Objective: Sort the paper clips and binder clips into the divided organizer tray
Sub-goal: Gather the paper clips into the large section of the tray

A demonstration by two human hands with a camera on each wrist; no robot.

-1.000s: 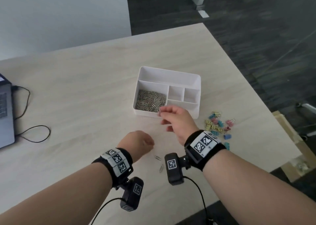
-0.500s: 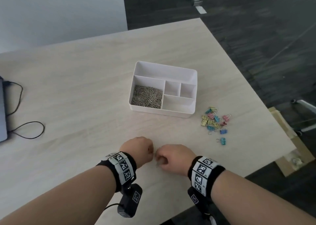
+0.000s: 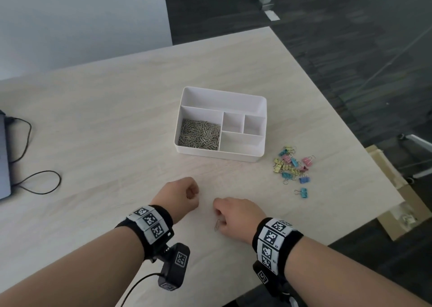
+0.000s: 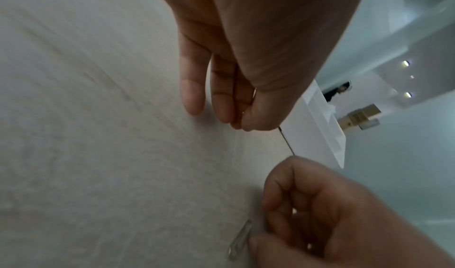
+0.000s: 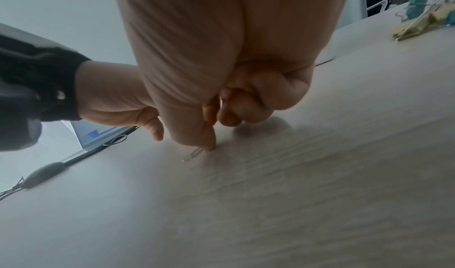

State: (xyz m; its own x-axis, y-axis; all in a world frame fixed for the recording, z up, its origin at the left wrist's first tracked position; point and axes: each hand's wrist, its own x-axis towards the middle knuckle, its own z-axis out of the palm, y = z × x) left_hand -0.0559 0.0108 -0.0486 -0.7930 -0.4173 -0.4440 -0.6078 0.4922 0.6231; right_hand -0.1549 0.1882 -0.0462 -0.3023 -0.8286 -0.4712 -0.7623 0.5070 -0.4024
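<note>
The white divided tray [image 3: 262,110] stands mid-table, with a heap of silver paper clips [image 3: 199,134] in its large left compartment; its other compartments show nothing inside. Coloured binder clips [image 3: 292,165] lie loose to the tray's right. One silver paper clip [image 3: 217,225] [image 5: 194,154] lies on the table near the front edge. My right hand [image 3: 218,215] is curled over it, and the thumb tip pins its end to the wood. My left hand [image 3: 192,192] is curled just to the left. In the left wrist view its thumb and fingers [image 4: 221,105] pinch a thin metal clip.
A laptop [image 3: 4,157] with a looped black cable [image 3: 39,182] sits at the table's left edge. The table's right edge drops to dark floor, with a cardboard box [image 3: 397,215] below. Bare wood lies between my hands and the tray.
My right hand came back from the tray's front wall to the loose clips near the front edge. The two fists were almost touching half a second ago and now sit slightly apart.
</note>
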